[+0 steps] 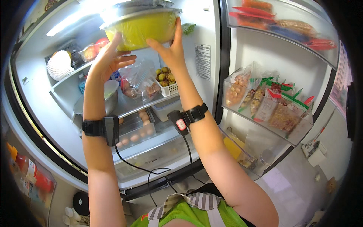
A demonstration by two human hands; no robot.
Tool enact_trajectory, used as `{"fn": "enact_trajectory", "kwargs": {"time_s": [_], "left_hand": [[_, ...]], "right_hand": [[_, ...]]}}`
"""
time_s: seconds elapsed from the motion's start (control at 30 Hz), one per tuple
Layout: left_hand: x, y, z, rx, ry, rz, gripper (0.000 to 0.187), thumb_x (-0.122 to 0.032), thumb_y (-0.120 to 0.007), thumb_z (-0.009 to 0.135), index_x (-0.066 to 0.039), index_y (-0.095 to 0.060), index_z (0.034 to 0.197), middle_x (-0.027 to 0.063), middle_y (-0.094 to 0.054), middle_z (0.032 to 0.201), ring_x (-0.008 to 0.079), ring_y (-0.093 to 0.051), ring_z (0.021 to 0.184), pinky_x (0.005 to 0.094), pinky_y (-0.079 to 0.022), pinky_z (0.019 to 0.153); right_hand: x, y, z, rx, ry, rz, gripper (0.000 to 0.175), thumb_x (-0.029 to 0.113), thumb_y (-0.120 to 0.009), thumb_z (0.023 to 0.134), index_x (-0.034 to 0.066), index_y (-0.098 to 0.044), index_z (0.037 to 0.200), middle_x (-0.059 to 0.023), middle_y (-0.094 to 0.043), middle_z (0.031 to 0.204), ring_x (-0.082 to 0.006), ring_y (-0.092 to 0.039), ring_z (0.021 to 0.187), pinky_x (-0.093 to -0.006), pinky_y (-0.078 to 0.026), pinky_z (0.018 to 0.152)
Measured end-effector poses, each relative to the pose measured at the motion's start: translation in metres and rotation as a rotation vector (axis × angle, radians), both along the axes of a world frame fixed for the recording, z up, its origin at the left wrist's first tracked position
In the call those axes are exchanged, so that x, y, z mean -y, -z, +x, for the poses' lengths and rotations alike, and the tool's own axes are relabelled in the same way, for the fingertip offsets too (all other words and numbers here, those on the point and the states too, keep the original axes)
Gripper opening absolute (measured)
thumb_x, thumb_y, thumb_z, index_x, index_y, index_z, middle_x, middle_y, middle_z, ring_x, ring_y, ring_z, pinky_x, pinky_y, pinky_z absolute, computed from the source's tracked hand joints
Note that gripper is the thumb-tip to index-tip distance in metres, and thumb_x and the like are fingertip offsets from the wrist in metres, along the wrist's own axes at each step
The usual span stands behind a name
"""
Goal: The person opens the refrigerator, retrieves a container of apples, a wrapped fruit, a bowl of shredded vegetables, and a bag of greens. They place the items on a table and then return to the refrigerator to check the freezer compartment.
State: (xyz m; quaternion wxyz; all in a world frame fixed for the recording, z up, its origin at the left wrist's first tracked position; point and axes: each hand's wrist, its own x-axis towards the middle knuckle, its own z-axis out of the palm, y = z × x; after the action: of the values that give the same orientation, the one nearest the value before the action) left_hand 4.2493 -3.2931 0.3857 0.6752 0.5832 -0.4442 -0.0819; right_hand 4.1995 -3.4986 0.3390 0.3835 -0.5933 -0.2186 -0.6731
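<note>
Both my arms reach up into an open refrigerator. A yellow-green bowl [141, 28] wrapped in clear plastic film is held high, near the top of the fridge. My left hand [112, 56] is against the bowl's left side and underside, its fingers partly spread below it. My right hand [170, 46] grips the right side, with one finger up along the wall and the thumb at the lower front. A steel-coloured vessel [136, 4] shows just above the bowl, partly cut off by the frame. Whether it rests on the bowl, I cannot tell.
Below are plastic bags [136, 82], a white basket of green-brown fruits [169, 89], a metal bowl [112, 99] and an egg tray [136, 137]. A white netted item [60, 65] sits on the left shelf. The right door's bins [266, 113] hold packed foods. Cables hang from my wrist straps.
</note>
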Motion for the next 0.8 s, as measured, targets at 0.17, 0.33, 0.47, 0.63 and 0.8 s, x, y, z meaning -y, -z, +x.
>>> {"fn": "enact_trajectory", "kwargs": {"time_s": [0.17, 0.33, 0.47, 0.63, 0.8], "left_hand": [[0.013, -0.015, 0.032, 0.045, -0.358, 0.061, 0.078, -0.063, -0.058, 0.083, 0.0, -0.045, 0.127, 0.02, -0.066, 0.09, 0.0206, -0.069, 0.067, 0.026, -0.059, 0.059], [0.025, -0.007, 0.054, 0.319, -0.641, -0.086, 0.064, -0.034, -0.072, 0.081, 0.008, -0.046, 0.12, 0.0153, -0.067, 0.076, 0.0152, -0.064, 0.056, 0.0218, -0.051, 0.051], [0.016, 0.018, 0.03, 0.49, -0.637, -0.225, 0.052, -0.026, -0.069, 0.083, 0.003, -0.049, 0.121, 0.0086, -0.068, 0.075, 0.0096, -0.062, 0.053, 0.0193, -0.046, 0.049], [-0.014, 0.083, -0.026, 0.333, -0.566, -0.376, 0.037, -0.019, -0.065, 0.087, -0.005, -0.053, 0.119, 0.006, -0.067, 0.075, 0.0068, -0.059, 0.055, 0.0182, -0.044, 0.048], [-0.043, 0.163, -0.05, 0.143, -0.547, -0.413, 0.032, -0.011, -0.061, 0.09, -0.002, -0.053, 0.12, 0.0063, -0.066, 0.081, 0.007, -0.059, 0.06, 0.0175, -0.043, 0.05]], "right_hand": [[-0.002, -0.013, 0.024, 0.001, 0.344, 0.068, 0.096, 0.04, -0.078, 0.071, -0.0025, -0.029, 0.14, -0.0278, -0.039, 0.134, -0.0369, -0.036, 0.128, -0.0445, -0.032, 0.105], [-0.021, -0.019, 0.049, 0.078, 0.645, 0.112, 0.105, 0.028, -0.087, 0.056, 0.0139, -0.029, 0.142, -0.0313, -0.029, 0.136, -0.0485, -0.03, 0.125, -0.0567, -0.029, 0.104], [-0.026, -0.017, 0.069, 0.137, 0.782, -0.035, 0.061, 0.022, -0.076, 0.067, 0.01, -0.054, 0.123, -0.0194, -0.04, 0.127, -0.0384, -0.04, 0.116, -0.0541, -0.03, 0.105], [-0.024, -0.013, 0.087, 0.144, 0.908, -0.114, 0.04, 0.03, -0.062, 0.079, 0.0082, -0.064, 0.113, -0.0203, -0.048, 0.127, -0.036, -0.044, 0.118, -0.0564, -0.025, 0.108], [0.0, -0.034, 0.085, -0.642, 1.164, -0.527, 0.048, 0.031, -0.062, 0.086, -0.0011, -0.056, 0.121, -0.019, -0.06, 0.115, -0.0275, -0.055, 0.113, -0.0393, -0.038, 0.102]]}}
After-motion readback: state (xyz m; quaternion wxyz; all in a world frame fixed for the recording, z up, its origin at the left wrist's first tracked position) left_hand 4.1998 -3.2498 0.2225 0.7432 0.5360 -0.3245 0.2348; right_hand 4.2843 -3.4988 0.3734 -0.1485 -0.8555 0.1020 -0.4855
